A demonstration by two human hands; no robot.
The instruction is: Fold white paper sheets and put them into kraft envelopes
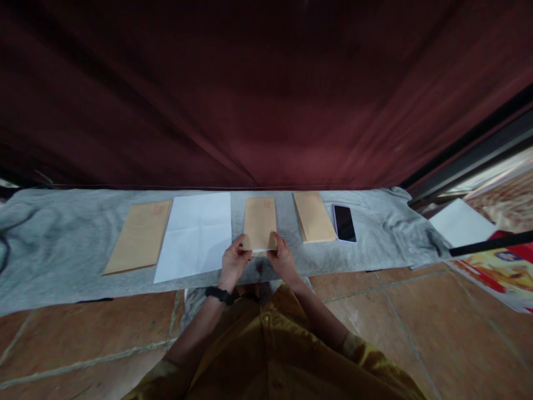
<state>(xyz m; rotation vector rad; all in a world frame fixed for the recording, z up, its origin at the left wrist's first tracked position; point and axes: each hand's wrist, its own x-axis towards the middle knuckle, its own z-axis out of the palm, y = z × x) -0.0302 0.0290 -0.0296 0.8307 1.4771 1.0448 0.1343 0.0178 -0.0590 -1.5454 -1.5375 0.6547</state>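
Note:
A brown paper envelope (260, 219) lies in front of me on the grey cloth, a faint red print at its far end. My left hand (236, 259) pinches its near left corner, and my right hand (283, 258) pinches the near right corner. Between my hands, a strip of white paper (260, 250) shows at the envelope's near end. Left of it, a large white sheet (197, 233) with fold creases is spread flat. Farther left rests a pile of brown envelopes (139, 236). On the right is another small stack of brown envelopes (315, 217).
A phone (345, 223) with a dark screen lies right of the right-hand stack. Grey cloth (385, 236) covers the long narrow surface. A dark red curtain (266, 111) hangs behind it. At far right are a metal bar (478, 153), white paper (463, 223) and a colourful box (497, 272).

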